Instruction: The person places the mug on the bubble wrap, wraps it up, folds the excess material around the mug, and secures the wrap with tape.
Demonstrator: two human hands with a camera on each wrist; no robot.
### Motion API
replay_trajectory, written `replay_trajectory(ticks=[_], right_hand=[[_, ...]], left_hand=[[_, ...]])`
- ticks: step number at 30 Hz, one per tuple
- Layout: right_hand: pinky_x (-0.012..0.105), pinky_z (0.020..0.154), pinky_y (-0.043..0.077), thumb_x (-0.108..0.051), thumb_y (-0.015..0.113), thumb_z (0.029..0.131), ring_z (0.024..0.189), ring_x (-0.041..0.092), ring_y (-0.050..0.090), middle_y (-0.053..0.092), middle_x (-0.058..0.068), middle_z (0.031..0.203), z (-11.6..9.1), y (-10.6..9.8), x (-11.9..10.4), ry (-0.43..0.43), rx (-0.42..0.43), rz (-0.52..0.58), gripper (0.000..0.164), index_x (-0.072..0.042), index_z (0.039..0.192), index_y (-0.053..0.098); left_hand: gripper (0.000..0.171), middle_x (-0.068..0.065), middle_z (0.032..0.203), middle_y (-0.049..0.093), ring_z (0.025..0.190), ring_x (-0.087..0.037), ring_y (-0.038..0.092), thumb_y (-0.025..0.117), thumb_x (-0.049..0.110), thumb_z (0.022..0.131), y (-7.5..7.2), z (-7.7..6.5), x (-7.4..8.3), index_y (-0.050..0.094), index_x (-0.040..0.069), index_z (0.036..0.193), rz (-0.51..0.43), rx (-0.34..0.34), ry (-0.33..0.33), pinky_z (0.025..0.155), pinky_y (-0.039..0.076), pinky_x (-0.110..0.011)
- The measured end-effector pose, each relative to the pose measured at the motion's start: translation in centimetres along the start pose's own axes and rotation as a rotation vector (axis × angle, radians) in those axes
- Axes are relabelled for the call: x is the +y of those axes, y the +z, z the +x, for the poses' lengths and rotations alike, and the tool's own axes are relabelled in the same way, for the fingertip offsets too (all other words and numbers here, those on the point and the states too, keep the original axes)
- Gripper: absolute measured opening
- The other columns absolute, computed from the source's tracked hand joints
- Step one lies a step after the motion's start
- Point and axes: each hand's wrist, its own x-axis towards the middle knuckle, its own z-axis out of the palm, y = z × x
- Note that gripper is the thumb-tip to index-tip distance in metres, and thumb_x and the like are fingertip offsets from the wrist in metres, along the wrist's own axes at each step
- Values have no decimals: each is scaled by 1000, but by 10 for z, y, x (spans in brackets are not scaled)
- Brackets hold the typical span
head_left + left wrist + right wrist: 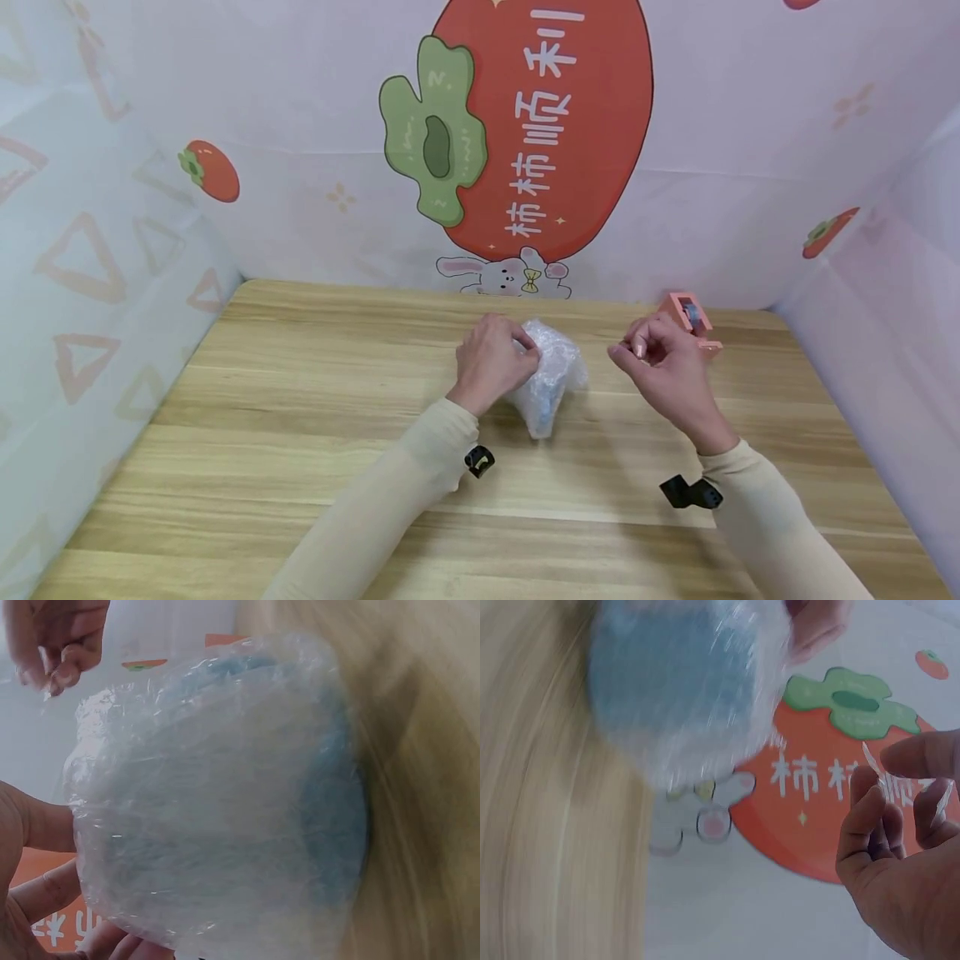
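Observation:
A bubble-wrapped bundle (553,367) is upright at the middle of the wooden table, and something blue shows through the clear wrap. My left hand (491,358) grips its upper left side, thumb and fingers on the plastic in the left wrist view. What the blue thing is stays hidden under the wrap (202,787). To the right, apart from the bundle, my right hand (667,371) is raised with fingers curled. The right wrist view shows it pinching a small strip of clear tape (872,760) between thumb and fingertips.
A pink tape dispenser (684,310) with a roll in it stands at the back right, partly behind my right hand. Printed cloth walls (315,225) border the wooden table (300,367) at the back and both sides.

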Motion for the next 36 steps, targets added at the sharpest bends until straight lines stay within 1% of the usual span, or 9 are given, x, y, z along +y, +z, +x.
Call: replay_trajectory(ticks=[2,4,7,10,16,21,25,29,36], right_hand=[[18,66,51,0,73,91,80,14,58,51,6,89,3,7,-3,102,-20,81,34,1,77,42],[21,71,55,-2,73,92,82,15,62,51,7,88,8,15,-5,184,-43,138,35,2,79,40],[26,78,58,-2,71,92,83,18,66,52,7,85,16,27,-6,258,-76,188,35,2,78,39],[28,79,57,-2,71,93,83,19,67,56,8,85,23,37,-7,301,-101,191,34,0,77,40],[29,79,56,-6,72,93,83,21,68,65,9,88,36,48,-6,344,-132,172,31,-2,78,45],[27,75,55,-6,74,91,80,21,67,64,8,84,43,53,-4,373,-151,157,29,-2,77,49],[26,77,56,-4,74,89,82,21,69,64,9,81,46,56,-1,385,-163,161,28,-1,76,50],[27,77,57,-2,74,89,83,21,71,64,10,80,48,59,-1,390,-175,145,27,-1,76,50],[27,76,58,-2,74,90,84,22,72,63,10,81,49,60,-4,416,-196,86,26,-2,78,51]], left_hand=[[6,2,104,63,96,-21,59,79,26,85,2,-2,0,81,20,83,-17,17,-13,70,52,-41],[7,1,103,63,96,-21,59,80,26,84,4,-3,-1,81,20,81,-48,38,-20,70,51,-42],[8,0,100,60,93,-21,58,81,27,84,7,-5,-2,81,20,80,-95,61,-29,67,50,-41],[10,-1,100,58,90,-21,56,80,28,84,10,-7,-2,81,19,80,-125,72,-39,65,48,-40],[13,-3,102,55,88,-22,55,78,31,86,12,-10,-2,82,19,84,-127,83,-31,67,48,-40],[14,-3,98,53,85,-20,54,78,31,87,13,-12,-3,83,18,86,-118,108,4,65,47,-37],[15,-2,93,52,79,-18,52,77,31,87,16,-14,-3,84,18,88,-100,131,30,60,46,-35],[15,-2,90,50,77,-18,52,76,30,87,17,-15,-4,84,18,90,-99,151,43,57,45,-34],[15,-2,91,51,77,-18,52,76,30,88,18,-16,-4,84,18,91,-102,152,55,57,45,-35]])
